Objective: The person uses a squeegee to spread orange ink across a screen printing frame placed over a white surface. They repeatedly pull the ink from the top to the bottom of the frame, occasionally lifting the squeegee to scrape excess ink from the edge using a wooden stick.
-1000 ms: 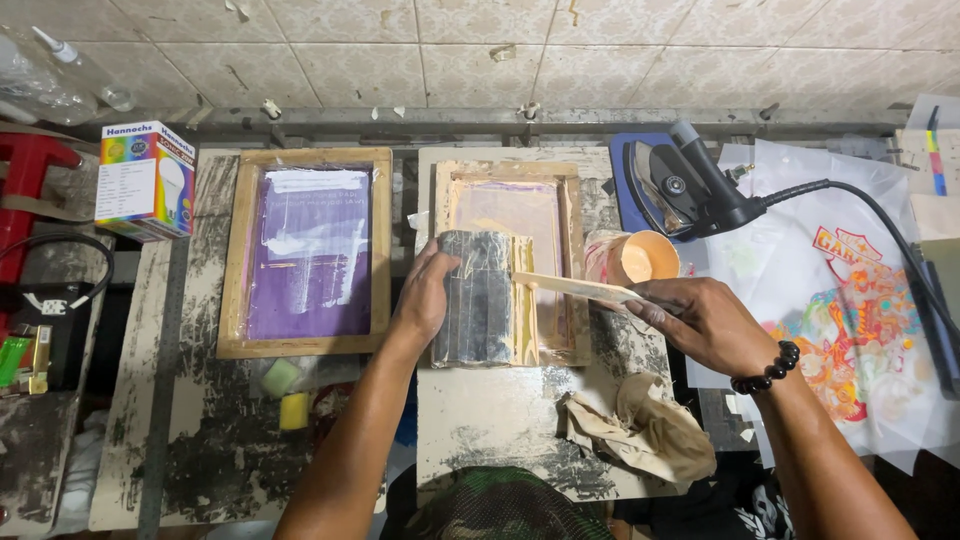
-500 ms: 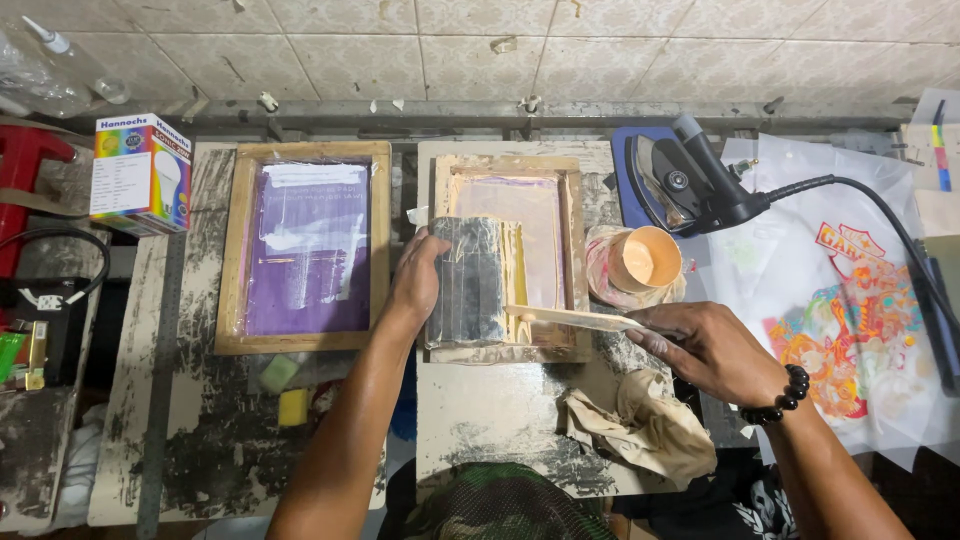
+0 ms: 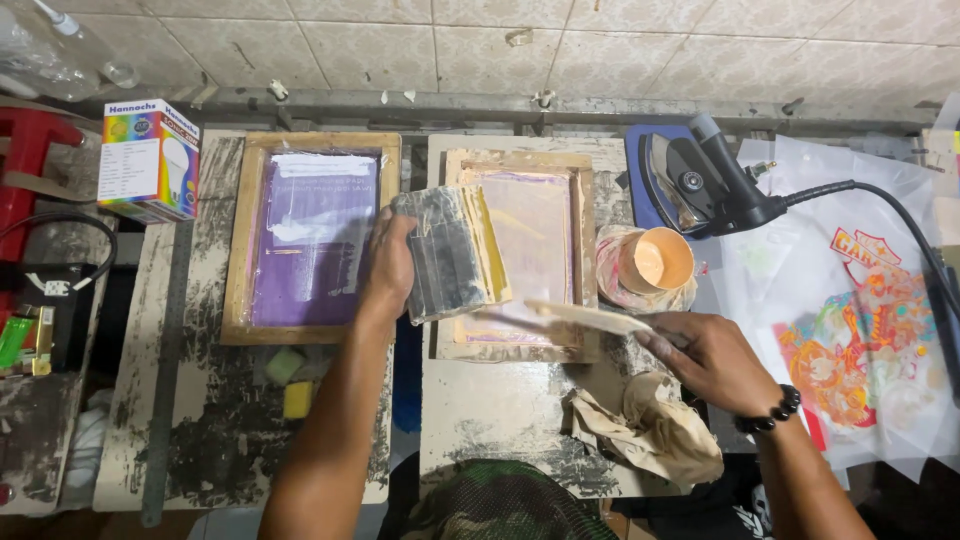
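Observation:
My left hand (image 3: 388, 262) grips a wide, ink-blackened squeegee (image 3: 450, 250) with a yellow blade edge, held tilted over the left side of a wooden-framed printing screen (image 3: 575, 200). My right hand (image 3: 705, 352) holds a flat pale stick (image 3: 585, 316) whose tip lies over the screen's lower edge, just below the squeegee. A cup of peach-coloured ink (image 3: 655, 262) stands right of the screen, close to my right hand.
A second wooden frame with purple mesh (image 3: 312, 235) lies to the left. A crumpled rag (image 3: 640, 425) sits under my right wrist. A black iron (image 3: 700, 185), its cable, a printed transfer sheet (image 3: 865, 340), a coloured box (image 3: 150, 160) and small sponges (image 3: 288, 382) are around.
My left hand has lifted and turned the squeegee to the left over the screen. My right hand has drawn the stick down and left from the ink cup toward the screen's lower edge.

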